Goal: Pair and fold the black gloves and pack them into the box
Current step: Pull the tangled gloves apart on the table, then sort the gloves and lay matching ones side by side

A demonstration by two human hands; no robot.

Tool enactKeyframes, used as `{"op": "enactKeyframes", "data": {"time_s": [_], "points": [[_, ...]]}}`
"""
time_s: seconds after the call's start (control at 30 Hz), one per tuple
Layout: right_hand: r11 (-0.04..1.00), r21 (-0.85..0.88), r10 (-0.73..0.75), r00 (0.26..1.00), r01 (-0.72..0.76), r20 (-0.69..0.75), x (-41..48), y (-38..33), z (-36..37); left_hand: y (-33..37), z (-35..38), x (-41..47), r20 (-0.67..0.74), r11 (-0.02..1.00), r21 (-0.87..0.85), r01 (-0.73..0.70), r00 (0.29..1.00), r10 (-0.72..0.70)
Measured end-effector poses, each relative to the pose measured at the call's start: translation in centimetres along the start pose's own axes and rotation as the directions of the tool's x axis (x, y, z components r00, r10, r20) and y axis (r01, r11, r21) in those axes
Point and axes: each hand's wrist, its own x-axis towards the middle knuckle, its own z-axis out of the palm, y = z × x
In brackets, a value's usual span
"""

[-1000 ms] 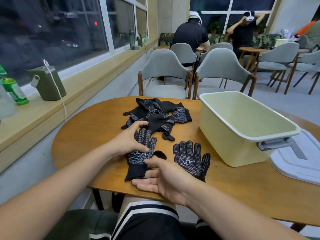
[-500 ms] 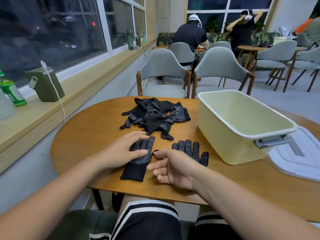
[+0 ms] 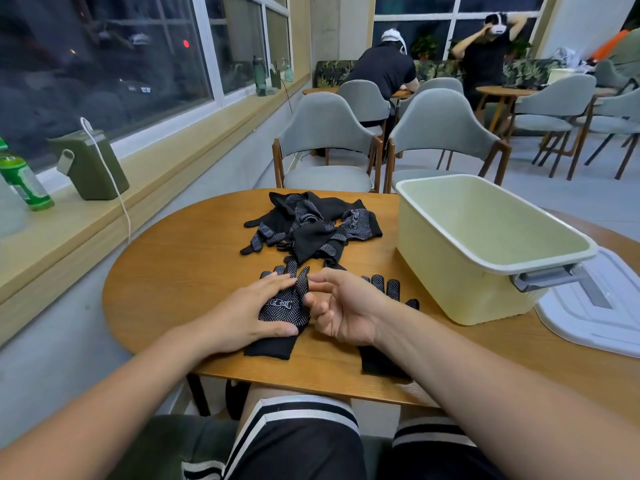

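Observation:
A black dotted glove (image 3: 289, 308) lies flat near the wooden table's (image 3: 180, 271) front edge, fingers pointing away. My left hand (image 3: 252, 311) rests flat on its left half and presses it down. My right hand (image 3: 346, 306) hovers with loosely curled fingers, its fingertips touching the glove's right edge. A second black glove (image 3: 388, 285) lies under my right hand and wrist; only its fingertips and cuff show. A heap of several tangled black gloves (image 3: 308, 226) lies further back. The pale green box (image 3: 446, 282) stands open and empty on the right.
The box's white lid (image 3: 595, 306) lies to its right. Two grey chairs (image 3: 329, 133) stand behind the table. On the window sill at left are a green bottle (image 3: 20, 181) and a green device (image 3: 90, 164) with a white cable. Two people are in the background.
My right hand moved up from the table's front edge to the left glove's right side, covering the second glove. That glove's thumb no longer sticks out. My left hand stays on it.

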Motion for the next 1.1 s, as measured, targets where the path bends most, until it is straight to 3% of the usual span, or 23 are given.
{"op": "enactKeyframes", "data": {"time_s": [0.1,0.2,0.27,0.3,0.33,0.4,0.47,0.57,0.7,0.83,0.97,1.1], "points": [[0.991,-0.116,-0.077,0.995,0.069,-0.064,-0.4,-0.3,0.2,0.0,0.0,-0.2,-0.003,1.0,-0.006,0.009,1.0,-0.009],[0.874,-0.429,-0.34,0.918,0.229,-0.204,-0.4,-0.3,0.1,-0.3,0.1,-0.2,0.008,1.0,0.016,0.01,1.0,-0.01],[0.62,-0.73,-0.576,0.799,0.287,-0.175,-0.5,-0.1,-0.2,-0.4,0.2,-0.1,0.019,0.998,0.055,0.005,1.0,-0.006],[0.406,-0.87,-0.677,0.732,0.28,-0.081,-0.6,0.0,-0.5,-0.5,0.2,-0.1,0.032,0.996,0.089,0.001,0.999,-0.004],[0.185,-0.949,-0.726,0.687,0.256,0.044,-0.6,0.2,-0.9,-0.4,0.4,-0.1,0.047,0.991,0.134,-0.004,0.999,-0.003],[-0.125,-0.965,-0.676,0.693,0.229,0.252,-0.7,0.8,-1.5,-0.4,0.7,-0.2,0.075,0.973,0.23,-0.013,0.997,-0.004],[-0.321,-0.919,-0.568,0.731,0.226,0.378,-0.5,1.7,-2.3,-0.2,0.9,-0.4,0.097,0.957,0.289,-0.009,0.995,-0.02],[-0.486,-0.853,-0.505,0.734,0.192,0.453,-0.6,2.4,-2.9,0.1,0.8,-0.6,0.117,0.948,0.319,0.001,0.992,-0.04],[-0.566,-0.809,-0.478,0.737,0.156,0.477,-1.8,2.4,-2.9,0.4,0.3,-0.5,0.125,0.945,0.328,0.008,0.991,-0.052],[-0.479,-0.852,-0.557,0.678,0.21,0.48,-3.3,1.5,-3.9,1.0,-0.5,0.8,-0.046,0.964,0.266,0.025,0.999,-0.014],[-0.41,-0.903,-0.678,0.619,0.127,0.395,-4.7,0.3,-6.8,2.1,-1.4,3.8,-0.233,0.949,0.304,0.077,0.972,-0.004],[-0.318,-0.943,-0.789,0.523,0.101,0.322,-5.5,0.4,-9.6,3.1,-1.6,7.2,-0.322,0.949,0.302,0.087,0.947,0.016]]}}
